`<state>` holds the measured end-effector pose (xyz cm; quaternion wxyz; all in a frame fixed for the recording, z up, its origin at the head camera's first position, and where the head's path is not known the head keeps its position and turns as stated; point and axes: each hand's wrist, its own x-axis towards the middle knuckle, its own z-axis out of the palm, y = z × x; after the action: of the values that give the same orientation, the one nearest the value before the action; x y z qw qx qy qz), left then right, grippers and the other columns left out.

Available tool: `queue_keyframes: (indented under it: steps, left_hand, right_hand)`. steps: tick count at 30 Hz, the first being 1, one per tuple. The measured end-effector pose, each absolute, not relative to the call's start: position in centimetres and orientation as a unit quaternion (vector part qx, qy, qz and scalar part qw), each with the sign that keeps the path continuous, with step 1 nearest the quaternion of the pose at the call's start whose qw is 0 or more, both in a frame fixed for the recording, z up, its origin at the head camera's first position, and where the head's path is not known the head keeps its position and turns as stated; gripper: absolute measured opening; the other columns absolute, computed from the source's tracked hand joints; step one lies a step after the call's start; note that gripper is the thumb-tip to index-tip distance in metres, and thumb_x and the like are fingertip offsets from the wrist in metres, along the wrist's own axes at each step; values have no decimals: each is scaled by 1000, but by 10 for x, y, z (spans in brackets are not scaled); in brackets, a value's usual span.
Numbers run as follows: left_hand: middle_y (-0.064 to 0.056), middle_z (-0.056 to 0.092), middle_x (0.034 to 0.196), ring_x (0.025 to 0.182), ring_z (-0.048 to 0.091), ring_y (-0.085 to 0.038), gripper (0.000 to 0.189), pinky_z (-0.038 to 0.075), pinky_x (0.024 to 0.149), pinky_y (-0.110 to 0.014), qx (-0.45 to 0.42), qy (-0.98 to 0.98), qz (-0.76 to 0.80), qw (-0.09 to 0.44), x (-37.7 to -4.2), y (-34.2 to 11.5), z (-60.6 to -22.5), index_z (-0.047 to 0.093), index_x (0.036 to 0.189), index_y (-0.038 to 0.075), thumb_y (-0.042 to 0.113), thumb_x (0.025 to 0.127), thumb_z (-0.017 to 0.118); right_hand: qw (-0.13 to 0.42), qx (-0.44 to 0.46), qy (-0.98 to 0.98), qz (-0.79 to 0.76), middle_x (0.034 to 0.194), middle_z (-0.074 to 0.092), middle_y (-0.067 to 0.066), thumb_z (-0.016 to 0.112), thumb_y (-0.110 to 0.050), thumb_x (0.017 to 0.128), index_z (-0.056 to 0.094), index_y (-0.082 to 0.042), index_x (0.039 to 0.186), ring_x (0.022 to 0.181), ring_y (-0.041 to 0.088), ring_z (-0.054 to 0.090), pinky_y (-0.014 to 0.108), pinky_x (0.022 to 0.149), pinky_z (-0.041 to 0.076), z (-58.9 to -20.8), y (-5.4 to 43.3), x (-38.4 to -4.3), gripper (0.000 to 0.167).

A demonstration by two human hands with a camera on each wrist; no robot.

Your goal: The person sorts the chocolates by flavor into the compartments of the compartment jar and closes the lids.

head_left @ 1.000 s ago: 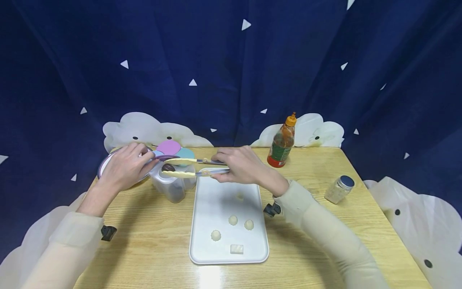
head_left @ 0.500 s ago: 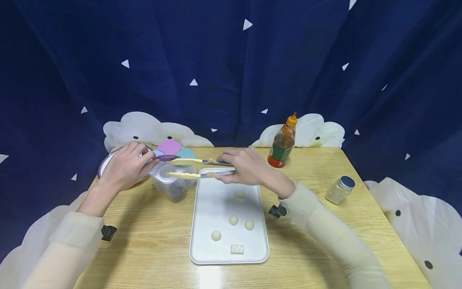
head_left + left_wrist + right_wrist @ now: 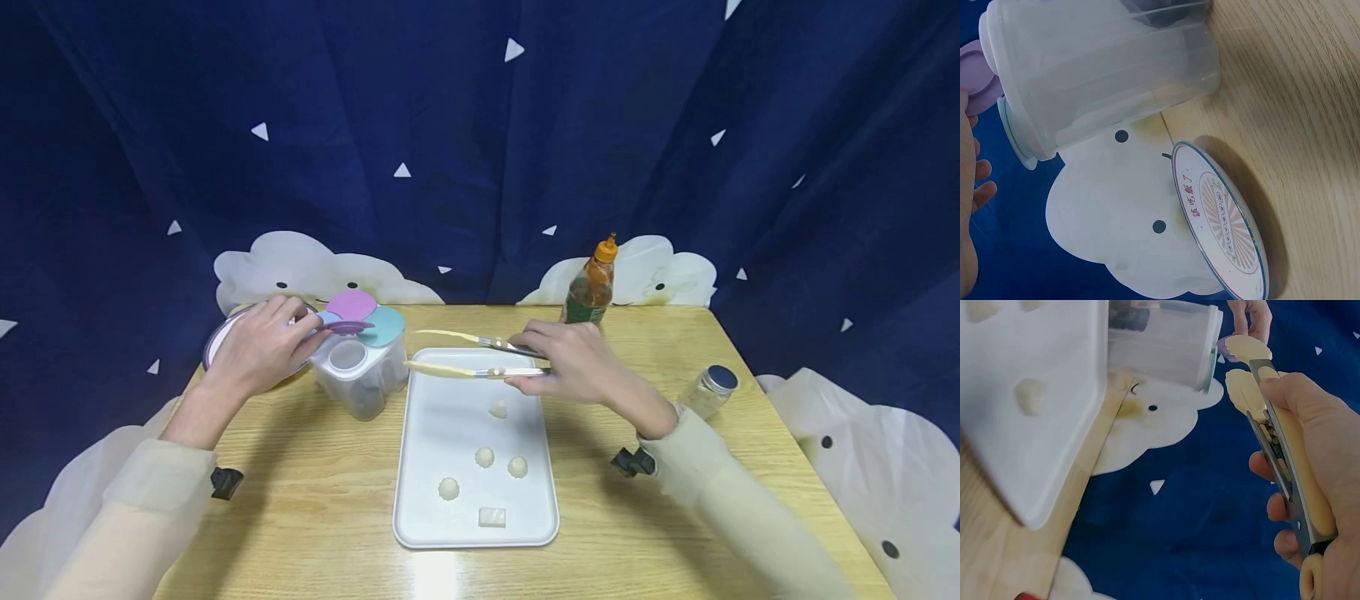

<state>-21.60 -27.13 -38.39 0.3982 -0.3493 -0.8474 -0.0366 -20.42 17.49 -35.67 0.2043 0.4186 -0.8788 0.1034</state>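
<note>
1. Right wrist view: the right hand [image 3: 1329, 456] curls thumb and fingers round metal tongs with scalloped cream tips [image 3: 1291, 444]; the 2 arms stand spread with nothing between the tips, so the squeeze is probably light.
2. Head view: the tongs lie nearly level and point left, a hold that seems chosen to keep the tips ahead of the fingers.
3. The left hand [image 3: 273, 342], fingers bent, appears to pinch the edge of a round purple plastic lid [image 3: 348, 327], likely to hold it clear of the mouth beside it.
4. Just under that lid, a clear plastic container with a white top [image 3: 363, 400] stands upright; 1 round mouth is uncovered, while a round pink lid [image 3: 352, 306] and a teal lid [image 3: 384, 327] sit on its top. Dark contents show through its wall.
5. Beside it, a white rectangular tray [image 3: 427, 433] lies flat, apparently for easy reach, bearing 4 small cream fluted pieces [image 3: 484, 457] and 1 pale striped block [image 3: 492, 517], set apart.
6. Farther out, a white patterned plate [image 3: 1222, 219], an orange-capped sauce bottle [image 3: 588, 287] and a blue-lidded glass jar [image 3: 708, 392] stand aside, perhaps to leave working room.
</note>
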Motion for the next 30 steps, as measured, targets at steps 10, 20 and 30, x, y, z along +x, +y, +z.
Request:
queue_keyframes:
  steps: [10,20,30]
  left_hand:
    - [-13,63,83,76,61,-36,54,50,62,-47,-350,-846,-37,401,-216,-271,-384,67,90,6,44,114,37]
    - [-13,64,84,76,61,-35,60,50,61,-46,-346,-851,-27,395,-214,-271,-385,67,90,7,48,115,31]
    - [-13,63,83,75,61,-35,60,50,61,-46,-343,-852,-27,395,-214,-271,-384,66,91,7,48,115,31]
  right_hand:
    - [200,356,-906,115,103,75,3,91,-47,70,74,-11,118,74,16,68,32,55,49,-386,232,-183,63]
    - [200,265,-938,97,100,71,2,88,-61,70,72,-11,123,67,12,58,24,51,40,-423,274,-160,74]
    - [266,195,-943,53,95,72,8,77,-73,73,72,-8,120,50,13,46,26,41,25,-454,309,-147,80]
